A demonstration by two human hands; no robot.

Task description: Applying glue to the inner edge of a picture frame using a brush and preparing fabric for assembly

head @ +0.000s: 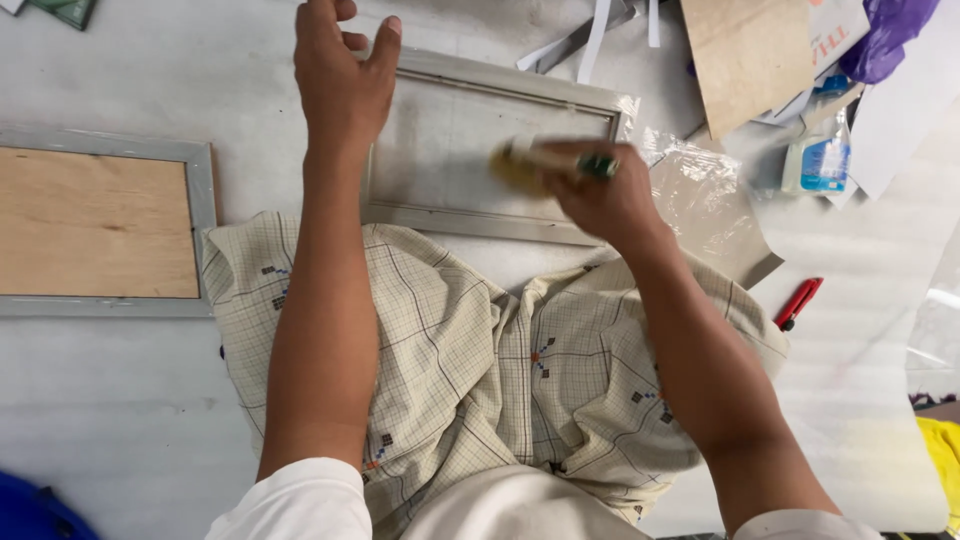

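Both forearms reach up the frame from the lower edge, over a lap in pale checked cloth (480, 370); the left hand (340, 80), in the upper middle of the picture, lies with the palm down and the fingers loosely spread, pressing the left end of a grey picture frame (480, 215) flat on the whitish surface (120, 400), the thumb stretched along the frame's upper rail; the right hand (600, 195), just right of centre, is curled shut around a brush (540, 162) with a green end, whose yellowish head is blurred and sits over the frame's dusty inner panel; the wrist bends inward, the knuckles facing up. Two grey frames show in all: the one under the hands, and a second frame (205, 200) at the left edge of the picture with a bare wooden board (95, 220) filling it. One crumpled sheet of clear plastic (700, 200) lies just right of the held frame, touching its right end; one red utility knife (797, 303) lies at the right, well apart from the hands; one small clear bottle with a blue label (820, 155) stands in the upper right beside one tan sheet of board (750, 55) and one purple bag (885, 35); several white paper strips (595, 30) lie along the top edge, too tangled to count.
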